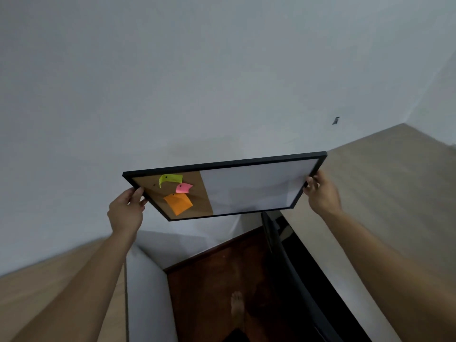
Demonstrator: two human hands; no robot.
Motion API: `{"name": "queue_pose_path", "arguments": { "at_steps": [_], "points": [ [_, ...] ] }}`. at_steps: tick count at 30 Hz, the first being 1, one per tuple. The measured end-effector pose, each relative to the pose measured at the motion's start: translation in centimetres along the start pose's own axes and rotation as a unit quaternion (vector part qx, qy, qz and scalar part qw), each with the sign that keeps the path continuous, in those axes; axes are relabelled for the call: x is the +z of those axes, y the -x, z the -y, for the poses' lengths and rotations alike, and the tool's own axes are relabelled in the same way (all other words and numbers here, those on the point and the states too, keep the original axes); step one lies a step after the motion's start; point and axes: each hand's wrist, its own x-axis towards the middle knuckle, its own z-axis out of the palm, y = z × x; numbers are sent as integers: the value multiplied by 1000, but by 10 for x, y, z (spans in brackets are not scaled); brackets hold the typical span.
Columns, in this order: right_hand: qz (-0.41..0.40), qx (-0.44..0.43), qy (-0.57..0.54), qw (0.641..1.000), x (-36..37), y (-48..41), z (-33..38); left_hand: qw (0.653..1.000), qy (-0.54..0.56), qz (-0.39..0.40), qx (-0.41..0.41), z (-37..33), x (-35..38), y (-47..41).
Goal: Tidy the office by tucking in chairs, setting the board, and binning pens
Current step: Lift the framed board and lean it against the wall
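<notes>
Black frame edges sit in our hands. Our left hand (125, 211) grips the short edge at the cork end, fingers curled round the frame, and our right hand (320, 193) pinches the opposite short edge at the white end. Between them the board (251, 188) is held in the air, tilted so that its face looks up at us. Its far long edge is close to the white wall (172, 82), though we cannot tell whether it touches.

Three sticky notes, yellow-green (170, 179), pink (183, 187) and orange (178, 203), are pinned to the cork panel. Up and to the right on the wall is a small dark mark (335, 120), possibly a hook or nail but too small to be sure. Below, a dark flat object (283, 267) stands on edge between pale wood surfaces, and a bare foot (237, 307) shows on the reddish-brown floor (209, 280).

We judge this to be the board-setting step, in mid-carry. The next move calls for raising the board upright and flat to the wall, levelling it, and finding whatever holds it before either grip loosens.
</notes>
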Motion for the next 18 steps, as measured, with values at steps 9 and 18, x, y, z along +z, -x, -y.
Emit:
{"name": "queue_pose_path", "arguments": {
  "at_steps": [9, 18],
  "points": [
    [-75, 94, 78, 990, -33, -77, -61, 995, -21, 88, -49, 24, 130, -37],
    [-93, 110, 156, 977, 1, -192, -60, 992, -54, 93, -73, 31, 207, -87]
  ]
}}
